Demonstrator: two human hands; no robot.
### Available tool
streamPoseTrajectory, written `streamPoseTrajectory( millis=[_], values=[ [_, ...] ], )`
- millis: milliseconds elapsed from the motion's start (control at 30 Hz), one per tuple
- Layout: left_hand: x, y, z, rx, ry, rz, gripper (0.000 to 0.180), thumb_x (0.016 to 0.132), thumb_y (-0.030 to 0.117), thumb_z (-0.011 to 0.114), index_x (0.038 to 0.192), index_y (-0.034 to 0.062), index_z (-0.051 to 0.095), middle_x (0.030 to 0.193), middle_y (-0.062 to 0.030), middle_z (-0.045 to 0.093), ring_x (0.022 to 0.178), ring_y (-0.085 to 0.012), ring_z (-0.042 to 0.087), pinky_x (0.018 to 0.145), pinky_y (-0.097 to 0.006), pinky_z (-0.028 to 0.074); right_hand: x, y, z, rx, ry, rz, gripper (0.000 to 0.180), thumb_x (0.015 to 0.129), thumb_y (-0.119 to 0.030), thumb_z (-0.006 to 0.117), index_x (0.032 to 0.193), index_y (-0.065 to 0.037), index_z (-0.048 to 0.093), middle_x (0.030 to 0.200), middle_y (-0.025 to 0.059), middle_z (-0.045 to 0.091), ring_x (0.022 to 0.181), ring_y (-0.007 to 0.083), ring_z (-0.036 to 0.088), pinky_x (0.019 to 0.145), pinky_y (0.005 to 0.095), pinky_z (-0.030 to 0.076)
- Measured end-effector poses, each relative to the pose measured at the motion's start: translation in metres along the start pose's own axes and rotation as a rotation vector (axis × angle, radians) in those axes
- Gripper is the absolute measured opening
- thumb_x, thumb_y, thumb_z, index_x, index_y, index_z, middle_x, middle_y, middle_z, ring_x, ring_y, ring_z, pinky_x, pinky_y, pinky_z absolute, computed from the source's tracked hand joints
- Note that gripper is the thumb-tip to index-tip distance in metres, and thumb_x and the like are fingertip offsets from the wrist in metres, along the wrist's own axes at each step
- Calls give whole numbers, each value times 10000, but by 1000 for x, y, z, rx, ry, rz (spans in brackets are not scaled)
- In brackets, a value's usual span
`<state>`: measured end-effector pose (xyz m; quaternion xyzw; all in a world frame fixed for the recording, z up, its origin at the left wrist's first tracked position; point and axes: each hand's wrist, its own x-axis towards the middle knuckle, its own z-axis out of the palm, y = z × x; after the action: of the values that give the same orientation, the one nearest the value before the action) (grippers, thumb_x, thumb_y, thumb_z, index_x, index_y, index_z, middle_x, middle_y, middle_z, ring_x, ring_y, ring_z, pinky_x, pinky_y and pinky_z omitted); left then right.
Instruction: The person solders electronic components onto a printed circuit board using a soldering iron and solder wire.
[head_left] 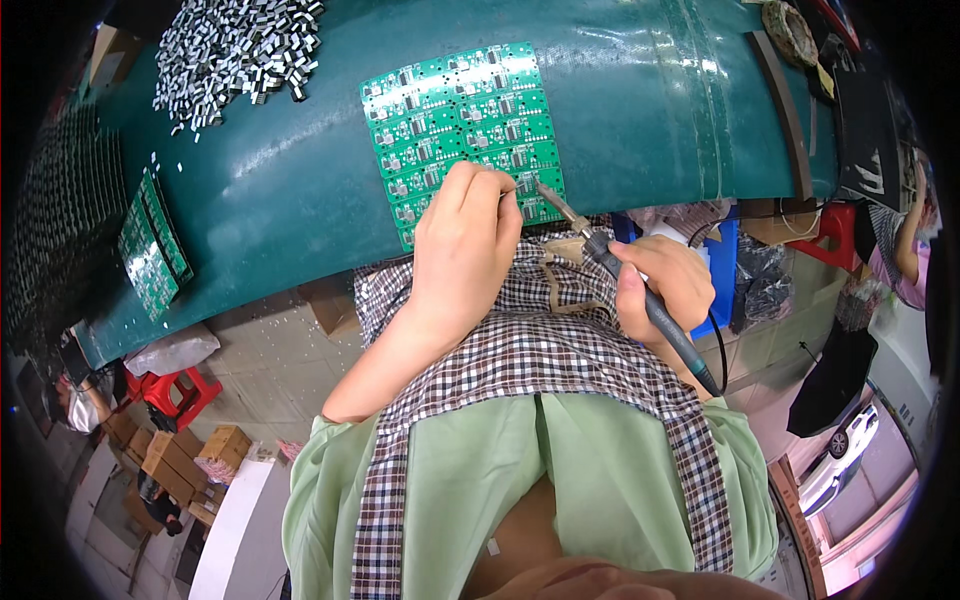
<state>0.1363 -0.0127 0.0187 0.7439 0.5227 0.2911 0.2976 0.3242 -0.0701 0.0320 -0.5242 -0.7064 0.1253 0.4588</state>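
A green panel of circuit boards lies flat on the table by its front edge. My right hand is closed around a soldering iron, whose handle is dark with a blue-grey grip. The iron's tip meets or hovers just over the panel's lower right part. Close to that tip, my left hand is pinched over the panel, thumb against fingers. Something thin seems to stick out of the pinch, too small to name. This hand covers part of the panel's lower middle.
A heap of small metal-and-black parts sits at the far left of the green tabletop. More circuit boards stand at its left edge. A dark bar lies at the right. Below the table is a blue bin.
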Motion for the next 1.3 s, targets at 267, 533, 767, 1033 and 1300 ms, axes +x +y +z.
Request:
streamPoseTrajectory(
  millis=[267,533,767,1033,1300],
  values=[
    [-2,3,3,-2,-50,-45,135,773,-42,633,883,15,581,845,-110,554,698,-265,585,591,-349,460,-3,0,3,-2,-9,-2,118,679,-39,644,781,15,665,637,106,644,517,225,623,475,296,482],
    [-8,3,2,47,-6,105,123,771,-30,646,853,10,563,835,-113,550,707,-275,585,590,-355,460,-11,-4,-2,0,4,-4,108,680,-38,640,770,17,662,653,113,655,526,227,629,493,294,498],
    [-16,4,2,3,11,92,150,767,-51,638,883,13,567,807,-101,538,632,-226,554,532,-318,437,-18,-6,-5,3,8,-10,95,678,-41,638,749,17,659,647,116,650,517,234,622,483,298,493],
    [-18,5,5,-30,-13,58,144,777,-54,622,893,8,563,802,-111,524,592,-239,523,526,-337,418,-19,-5,-2,26,15,-21,102,673,-41,644,758,11,666,645,114,646,512,235,618,481,297,487],
    [-19,4,3,-26,-21,130,113,780,-50,630,869,6,587,806,-117,555,648,-260,566,561,-340,448,-27,-9,-3,3,15,-3,104,672,-48,637,751,13,665,632,111,636,509,236,617,471,303,477]
  ],
)
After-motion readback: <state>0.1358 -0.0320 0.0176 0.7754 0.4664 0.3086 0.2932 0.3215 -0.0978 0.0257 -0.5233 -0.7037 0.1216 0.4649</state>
